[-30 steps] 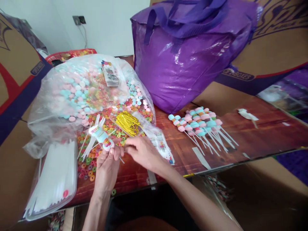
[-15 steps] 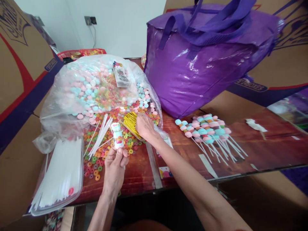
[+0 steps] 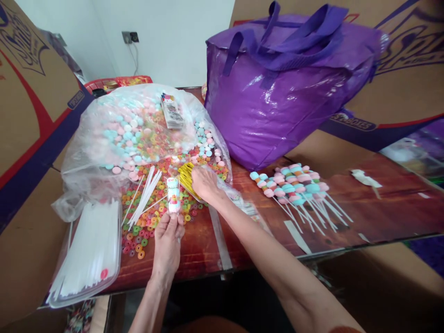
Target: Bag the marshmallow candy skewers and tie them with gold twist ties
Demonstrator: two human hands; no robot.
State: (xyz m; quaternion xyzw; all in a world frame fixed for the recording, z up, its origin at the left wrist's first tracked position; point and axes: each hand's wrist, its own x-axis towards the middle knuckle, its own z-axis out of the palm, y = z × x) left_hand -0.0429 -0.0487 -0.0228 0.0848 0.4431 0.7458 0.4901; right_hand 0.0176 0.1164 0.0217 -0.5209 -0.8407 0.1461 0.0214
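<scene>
Currently: left hand [image 3: 167,243] fingers pinching a wrapped candy stick [image 3: 173,196] upright | right hand [image 3: 204,182] fingers curling on gold twist ties [image 3: 186,177], grip unclear | risk: wrapper slipping from the pinch, ties scattering beyond fingertips.

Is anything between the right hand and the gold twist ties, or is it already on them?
Nothing visible blocks it. The right hand rests directly on the bundle of gold twist ties, which lies on the loose ring candies. The left hand holds the wrapped candy stick upright, apart from the ties.
</scene>
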